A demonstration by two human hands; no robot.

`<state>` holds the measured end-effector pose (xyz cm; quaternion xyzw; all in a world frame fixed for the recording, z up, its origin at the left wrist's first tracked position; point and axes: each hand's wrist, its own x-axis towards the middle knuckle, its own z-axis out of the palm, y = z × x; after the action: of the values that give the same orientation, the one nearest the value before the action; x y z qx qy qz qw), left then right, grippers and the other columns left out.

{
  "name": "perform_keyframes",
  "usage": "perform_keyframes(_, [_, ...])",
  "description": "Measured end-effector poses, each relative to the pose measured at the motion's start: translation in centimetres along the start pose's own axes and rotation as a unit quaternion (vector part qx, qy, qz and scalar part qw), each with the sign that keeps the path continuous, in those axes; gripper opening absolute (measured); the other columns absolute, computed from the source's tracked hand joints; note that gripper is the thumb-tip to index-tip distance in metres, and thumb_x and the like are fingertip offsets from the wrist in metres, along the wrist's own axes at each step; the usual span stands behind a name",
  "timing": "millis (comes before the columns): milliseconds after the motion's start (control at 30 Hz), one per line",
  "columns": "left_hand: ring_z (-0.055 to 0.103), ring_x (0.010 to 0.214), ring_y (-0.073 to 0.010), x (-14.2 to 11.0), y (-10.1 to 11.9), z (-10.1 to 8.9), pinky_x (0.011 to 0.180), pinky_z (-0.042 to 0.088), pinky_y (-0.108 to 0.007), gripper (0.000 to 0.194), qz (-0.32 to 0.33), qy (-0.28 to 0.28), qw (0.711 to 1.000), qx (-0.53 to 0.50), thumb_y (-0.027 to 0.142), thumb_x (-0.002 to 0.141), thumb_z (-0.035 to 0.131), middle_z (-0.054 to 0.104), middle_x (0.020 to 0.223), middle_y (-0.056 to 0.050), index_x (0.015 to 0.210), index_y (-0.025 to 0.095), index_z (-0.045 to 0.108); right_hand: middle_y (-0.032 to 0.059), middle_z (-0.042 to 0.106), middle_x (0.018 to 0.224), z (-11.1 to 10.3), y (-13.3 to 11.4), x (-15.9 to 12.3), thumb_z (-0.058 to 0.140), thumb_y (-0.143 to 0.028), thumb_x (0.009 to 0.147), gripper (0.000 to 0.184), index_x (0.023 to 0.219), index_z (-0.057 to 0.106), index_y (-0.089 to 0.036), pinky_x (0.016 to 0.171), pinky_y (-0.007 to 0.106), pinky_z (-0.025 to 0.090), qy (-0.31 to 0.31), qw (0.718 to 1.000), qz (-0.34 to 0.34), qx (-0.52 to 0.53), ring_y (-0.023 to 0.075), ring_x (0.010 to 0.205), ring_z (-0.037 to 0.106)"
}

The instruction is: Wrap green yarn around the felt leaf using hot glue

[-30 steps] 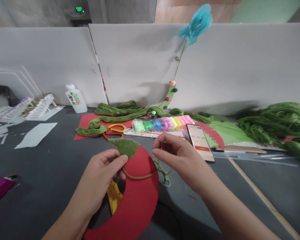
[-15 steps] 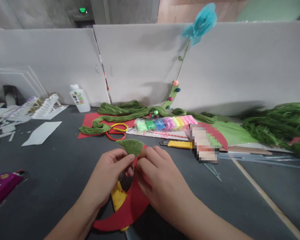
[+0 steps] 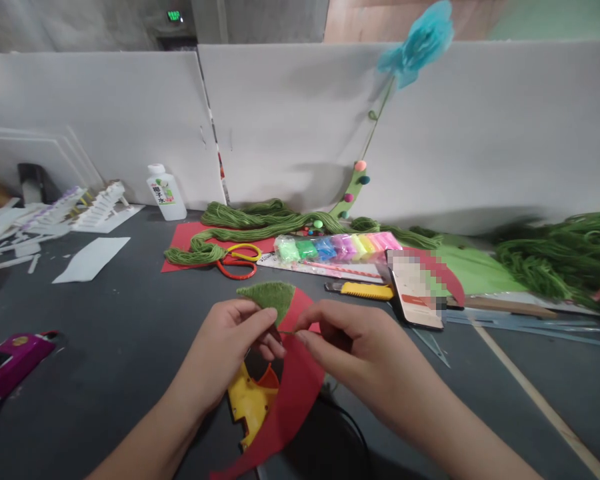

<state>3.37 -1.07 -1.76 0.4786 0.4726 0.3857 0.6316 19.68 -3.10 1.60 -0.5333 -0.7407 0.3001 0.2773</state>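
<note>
Red crescent [image 3: 300, 380] — one — sits between two hands [image 3: 237, 347] [image 3: 365, 333]

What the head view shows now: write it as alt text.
A person's left hand holds a curved red cutout, one end wrapped in green yarn, while the right hand pinches a strand. Scissors, a phone and yarn bundles lie beyond.
</note>
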Motion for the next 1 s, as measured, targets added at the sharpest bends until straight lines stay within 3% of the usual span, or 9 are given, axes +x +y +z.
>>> perform_keyframes(167, [0.058,0.049,-0.0128,-0.1,0.1,0.2,0.053,0.046,-0.023,0.026,0.01,0.018,0.999,0.043,0.031,0.078,0.058,0.066,0.052,-0.003,0.059,0.014,0.064,-0.0048,0.056,0.061,0.2,-0.2,-0.4,0.048,-0.013,0.077,0.014,0.066,0.053,-0.021,0.048,0.02,0.032,0.011,1.0,-0.012,-0.013,0.01,0.054,0.046])
perform_keyframes(367, [0.06,0.051,-0.014,-0.2,0.4,0.3,0.055,0.047,-0.023,0.024,0.013,0.044,0.998,0.051,0.032,0.076,0.059,0.066,0.053,-0.002,0.059,0.016,0.064,-0.0005,0.063,0.066,1.0,0.0,-0.3,0.049,-0.021,0.079,0.015,0.074,0.063,-0.022,0.049,0.024,0.029,-0.025,0.994,-0.005,-0.109,0.0132,0.056,0.051])
perform_keyframes(533, [0.057,0.049,-0.0117,-0.4,0.6,0.7,0.049,0.043,-0.02,0.024,0.02,0.05,0.996,0.072,0.027,0.074,0.06,0.059,0.049,0.002,0.053,0.016,0.062,-0.0007,0.063,0.066,1.5,-0.1,-0.5,0.049,-0.022,0.083,0.016,0.074,0.062,-0.022,0.052,0.024,0.032,-0.015,0.996,-0.038,-0.074,0.013,0.057,0.052])
perform_keyframes(733, [0.058,0.048,-0.0133,-0.6,0.7,0.6,0.052,0.045,-0.023,0.023,0.002,0.029,0.996,0.084,0.028,0.077,0.055,0.064,0.05,-0.002,0.058,0.016,0.061,-0.0035,0.062,0.067,0.1,-0.1,-0.4,0.049,-0.011,0.078,0.018,0.073,0.062,-0.022,0.053,0.022,0.035,0.013,0.998,-0.045,-0.036,0.0111,0.06,0.053])
perform_keyframes(1000, [0.054,0.042,-0.0103,-0.8,0.9,0.5,0.047,0.041,-0.02,0.026,-0.001,0.024,0.995,0.101,0.029,0.078,0.053,0.062,0.042,0.001,0.054,0.019,0.055,-0.0025,0.06,0.061,-1.0,0.4,0.5,0.054,-0.016,0.076,0.011,0.069,0.062,-0.019,0.05,0.021,0.036,0.022,0.999,-0.006,0.029,0.0116,0.057,0.051])
